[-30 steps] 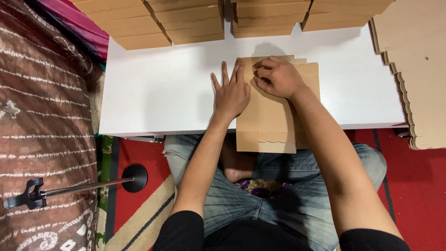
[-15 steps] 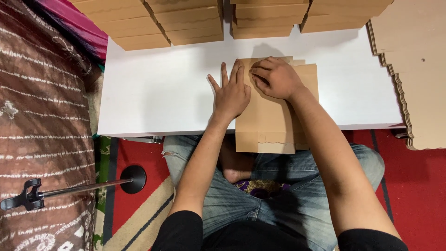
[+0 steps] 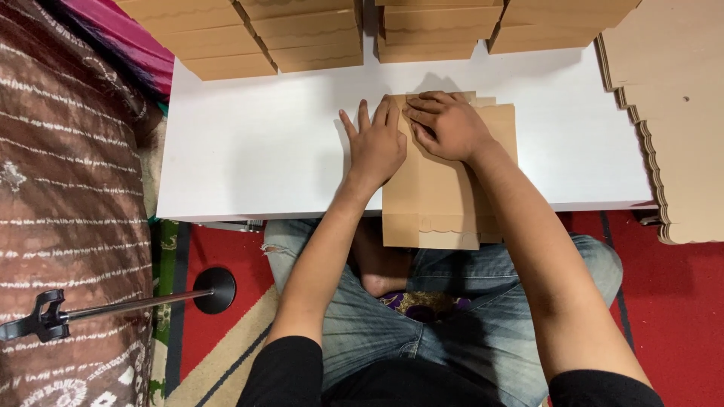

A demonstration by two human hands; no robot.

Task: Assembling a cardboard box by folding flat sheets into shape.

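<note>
1. A low white tabletop (image 3: 249,151) is set over the lap of a seated person, so that the work is kept close in front of the body; a patterned brown fabric (image 3: 68,188) lies along its left edge.
2. A tall stack of flat cardboard blanks (image 3: 671,113) with scalloped edges is kept at the right edge of the tabletop, apparently within easy reach of the right arm.
3. Rows of folded cardboard boxes (image 3: 317,30) are lined along the far edge, seemingly stored out of the way of the working area.
4. One flat brown cardboard blank (image 3: 430,196) is laid at the near edge, right of the middle, with its scalloped near end hanging over that edge above the knees. Its length probably exceeds the free depth of the tabletop, which would explain the overhang.
5. The left hand (image 3: 375,147) is spread flat, fingers together and stretched toward the far edge, and is pressed partly on the blank's left margin and partly on the bare tabletop; nothing is gripped. By this pressure the sheet appears to be kept from sliding.
6. The right hand (image 3: 445,124) is curled at the blank's far end, its fingertips (image 3: 418,105) bent down on a folded flap, which seems to be held pressed along its crease; nothing is enclosed by it.
7. A black stand with a metal rod (image 3: 128,301) rests on the red floor beyond the near left corner.
</note>
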